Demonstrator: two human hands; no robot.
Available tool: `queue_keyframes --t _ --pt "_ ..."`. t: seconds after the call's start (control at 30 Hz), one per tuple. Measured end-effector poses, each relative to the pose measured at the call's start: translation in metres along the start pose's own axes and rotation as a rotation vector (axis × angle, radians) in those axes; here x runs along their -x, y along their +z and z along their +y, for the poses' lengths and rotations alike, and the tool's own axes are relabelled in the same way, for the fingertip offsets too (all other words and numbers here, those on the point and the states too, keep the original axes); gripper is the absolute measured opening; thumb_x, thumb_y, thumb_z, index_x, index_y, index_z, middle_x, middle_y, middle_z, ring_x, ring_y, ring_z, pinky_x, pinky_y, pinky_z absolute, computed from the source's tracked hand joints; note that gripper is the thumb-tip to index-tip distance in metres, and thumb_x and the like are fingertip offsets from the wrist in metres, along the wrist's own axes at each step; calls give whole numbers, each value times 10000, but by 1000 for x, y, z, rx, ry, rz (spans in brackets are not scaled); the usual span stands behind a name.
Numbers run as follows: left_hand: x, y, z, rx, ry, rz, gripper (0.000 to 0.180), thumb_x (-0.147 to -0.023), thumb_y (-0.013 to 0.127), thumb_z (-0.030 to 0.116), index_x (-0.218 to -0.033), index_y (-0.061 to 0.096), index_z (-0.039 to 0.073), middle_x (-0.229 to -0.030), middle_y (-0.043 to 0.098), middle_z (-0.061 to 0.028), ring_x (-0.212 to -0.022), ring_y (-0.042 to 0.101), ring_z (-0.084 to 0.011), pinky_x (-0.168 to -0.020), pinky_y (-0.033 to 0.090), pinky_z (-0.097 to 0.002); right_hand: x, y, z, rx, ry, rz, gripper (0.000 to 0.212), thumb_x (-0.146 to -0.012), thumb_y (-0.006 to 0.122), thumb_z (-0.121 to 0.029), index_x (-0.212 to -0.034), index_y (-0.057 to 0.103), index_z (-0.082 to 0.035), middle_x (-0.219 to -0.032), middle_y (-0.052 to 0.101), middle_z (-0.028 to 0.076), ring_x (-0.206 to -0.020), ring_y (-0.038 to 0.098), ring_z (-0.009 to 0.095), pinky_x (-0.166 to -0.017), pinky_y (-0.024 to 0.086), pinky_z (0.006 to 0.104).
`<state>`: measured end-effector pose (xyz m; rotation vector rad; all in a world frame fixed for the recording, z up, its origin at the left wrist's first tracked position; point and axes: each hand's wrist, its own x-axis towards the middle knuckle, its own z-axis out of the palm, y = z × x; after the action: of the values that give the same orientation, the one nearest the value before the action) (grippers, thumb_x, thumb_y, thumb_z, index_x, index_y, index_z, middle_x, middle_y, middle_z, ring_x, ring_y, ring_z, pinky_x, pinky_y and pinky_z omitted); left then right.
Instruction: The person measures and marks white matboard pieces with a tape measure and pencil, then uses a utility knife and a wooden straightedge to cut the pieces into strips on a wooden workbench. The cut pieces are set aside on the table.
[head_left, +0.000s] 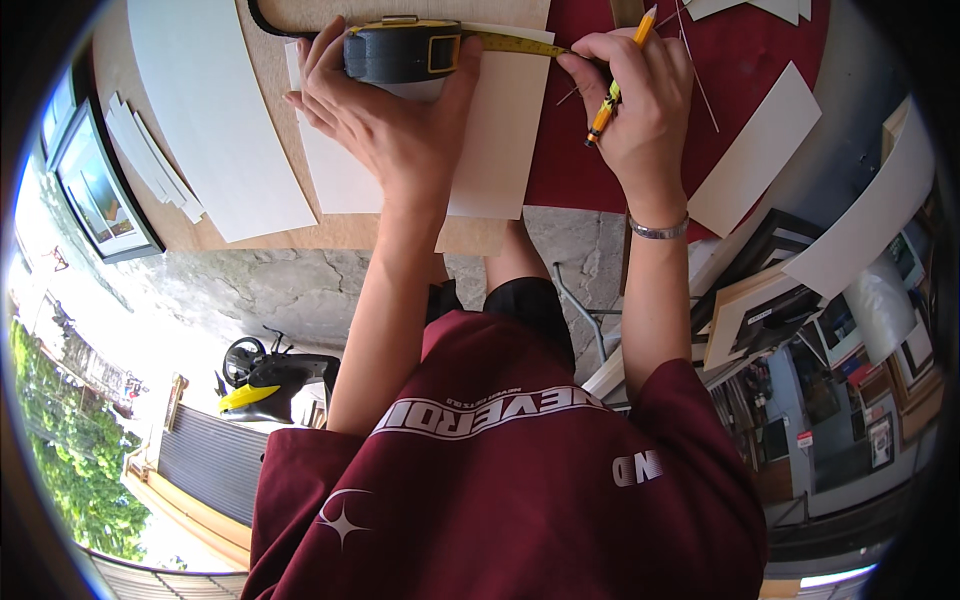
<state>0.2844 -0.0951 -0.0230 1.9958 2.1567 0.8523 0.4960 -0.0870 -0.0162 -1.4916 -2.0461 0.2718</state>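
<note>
My left hand (400,130) grips a black and yellow tape measure (400,52), thumb on its right side and fingers round its left. Its yellow blade (515,44) runs out to the right across a white sheet (488,150). At the blade's far end, the thumb and forefinger of my right hand (640,110) are closed by the tip; whether they pinch it is hard to tell. That same hand holds a yellow pencil (613,95) slantwise, with its sharpened end pointing up and away. The white sheet lies partly under my left hand on a wooden board.
A long white panel (215,110) and narrow white strips (150,155) lie at left on the wooden board (350,232). A red surface (590,170) at right bears a white piece (757,150). Framed pictures (100,185) lean at left; frames and panels (765,310) crowd the right.
</note>
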Motion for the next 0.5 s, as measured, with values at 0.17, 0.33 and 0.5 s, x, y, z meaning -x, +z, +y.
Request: queue_keyframes --t 0.17,0.33,0.5 --pt "4 3 -2 -12 -2 27 1023 -700 958 532 -1369 399 -3 -1270 499 -210 -1306 455 -431 -1110 297 -591 1 0 0 1 3 -1 220 -867 848 -151 -995 676 -104 -900 673 22 -804 582 248 -774 448 388" --pt "5 2 -1 -6 -22 27 1005 -696 963 528 -1344 406 -1 -1272 497 -212 -1313 454 -430 -1105 301 -593 1 0 -1 4 5 -10 219 -869 845 -146 -1000 675 -105 -908 674 24 -797 574 250 -767 443 392" --pt "5 3 -1 26 -11 32 981 -699 963 522 -1326 421 -3 -1274 496 -212 -1313 452 -427 -1109 302 -590 4 7 8 1 -25 38 202 -890 826 -248 -1001 680 -163 -871 631 -1 -781 519 241 -734 406 388"
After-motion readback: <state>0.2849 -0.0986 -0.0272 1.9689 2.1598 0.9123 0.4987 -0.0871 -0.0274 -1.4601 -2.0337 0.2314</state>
